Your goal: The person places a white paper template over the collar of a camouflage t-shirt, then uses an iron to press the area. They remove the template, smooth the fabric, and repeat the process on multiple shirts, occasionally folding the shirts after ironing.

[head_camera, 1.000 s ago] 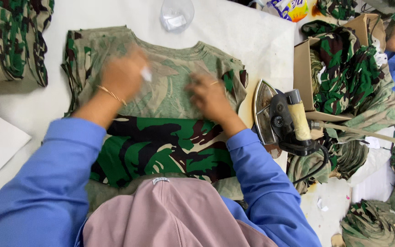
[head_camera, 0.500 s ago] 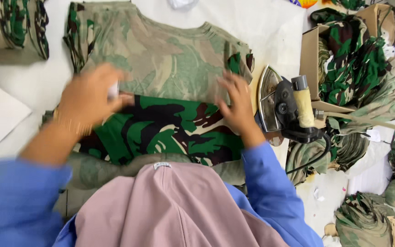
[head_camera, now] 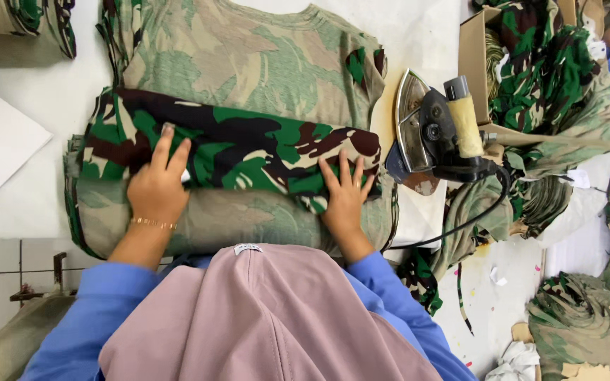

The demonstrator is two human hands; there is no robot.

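Your left hand [head_camera: 155, 187] is flat on the shirt [head_camera: 248, 106], fingers spread a little, pressing the left end of the dark folded band, with something small and white tucked under the fingertips. Your right hand [head_camera: 346, 194] is also open, fingers fanned, flat on the band's right end. The shirt lies inside out on the white table [head_camera: 425, 28], hem folded up across its middle. Just right of the shirt an iron [head_camera: 432, 127] stands on its heel, and beyond that's a box [head_camera: 474, 63] stuffed with camo cloth.
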